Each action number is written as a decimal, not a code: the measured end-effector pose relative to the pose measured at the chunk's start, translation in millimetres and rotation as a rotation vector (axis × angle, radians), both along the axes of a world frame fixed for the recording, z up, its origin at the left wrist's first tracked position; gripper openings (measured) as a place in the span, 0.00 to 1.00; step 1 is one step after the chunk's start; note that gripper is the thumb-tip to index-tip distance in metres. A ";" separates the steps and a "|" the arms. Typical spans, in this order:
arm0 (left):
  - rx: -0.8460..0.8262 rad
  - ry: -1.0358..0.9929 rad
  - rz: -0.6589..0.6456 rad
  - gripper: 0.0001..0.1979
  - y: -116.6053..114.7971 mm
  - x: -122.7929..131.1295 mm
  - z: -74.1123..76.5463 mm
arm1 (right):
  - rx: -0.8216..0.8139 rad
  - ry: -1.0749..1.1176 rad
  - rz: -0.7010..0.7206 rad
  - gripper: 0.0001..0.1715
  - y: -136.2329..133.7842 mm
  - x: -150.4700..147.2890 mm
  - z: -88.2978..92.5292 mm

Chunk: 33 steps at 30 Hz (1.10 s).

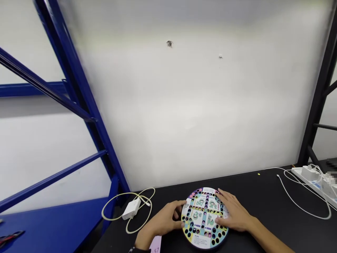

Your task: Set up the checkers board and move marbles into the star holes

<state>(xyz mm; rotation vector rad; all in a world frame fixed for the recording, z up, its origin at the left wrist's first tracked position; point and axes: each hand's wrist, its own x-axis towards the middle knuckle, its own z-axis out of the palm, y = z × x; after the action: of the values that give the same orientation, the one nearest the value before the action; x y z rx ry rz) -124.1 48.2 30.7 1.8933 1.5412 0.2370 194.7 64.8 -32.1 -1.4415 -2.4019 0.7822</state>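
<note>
A round, colourful game board (205, 218) with many dark holes and printed green cartoon figures lies on the black table. My left hand (168, 218) is at its left edge, thumb and forefinger apart and touching the rim. On the board's right side rests my right hand (234, 212), its fingers stretched over the edge and the thumb on the top face. A pink paper (156, 244) with handwritten digits shows partly under my left wrist, which wears a dark band.
A white charger (131, 208) with a looped pale cable lies left of my hands. At the right stands a white power strip (313, 184) with plugs and cables. Blue rack posts (92, 105) rise at the left; a white wall (197, 105) backs the black table (252, 193).
</note>
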 end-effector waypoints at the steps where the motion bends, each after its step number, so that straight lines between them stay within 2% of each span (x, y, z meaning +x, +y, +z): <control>1: 0.004 0.025 -0.003 0.44 -2.4 -0.2 0.5 | -0.004 -0.003 0.024 0.63 -0.3 0.9 2.3; 4: 0.007 0.042 -0.025 0.51 -7.1 -0.1 1.0 | -0.004 0.004 0.069 0.67 -0.5 4.0 5.2; 9: 0.000 0.082 -0.013 0.48 -8.0 2.6 -1.2 | 0.036 0.049 0.073 0.66 -4.3 0.7 0.4; 13: 0.008 0.128 -0.020 0.46 -7.2 2.9 -1.7 | 0.014 0.025 0.053 0.70 -7.5 -6.4 -2.1; 17: 0.037 0.169 -0.035 0.50 -11.0 8.1 1.7 | -0.003 -0.014 0.058 0.70 -7.4 -9.1 -0.7; 20: 0.094 0.266 -0.022 0.55 -19.9 26.4 1.1 | -0.016 -0.032 0.051 0.69 -6.9 -9.1 0.6; 23: 0.143 0.397 0.056 0.58 -32.2 54.0 -3.6 | -0.009 -0.035 0.040 0.69 -7.0 -9.4 0.3; 26: 0.159 0.454 0.102 0.59 -40.7 75.9 -6.8 | 0.001 -0.025 0.035 0.69 -6.9 -9.2 -1.3; 29: 0.158 0.483 0.106 0.59 -40.5 85.8 -6.4 | 0.019 -0.018 0.009 0.68 -5.4 -7.4 -3.2; 33: 0.178 0.475 0.079 0.60 -31.2 93.9 -7.2 | 0.070 -0.016 -0.067 0.58 -2.0 -2.6 -4.7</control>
<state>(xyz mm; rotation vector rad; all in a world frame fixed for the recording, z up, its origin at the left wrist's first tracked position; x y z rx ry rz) -30.2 17.1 23.4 2.1351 1.9635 -0.0509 192.1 62.9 -36.8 -1.4980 -2.3544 0.6673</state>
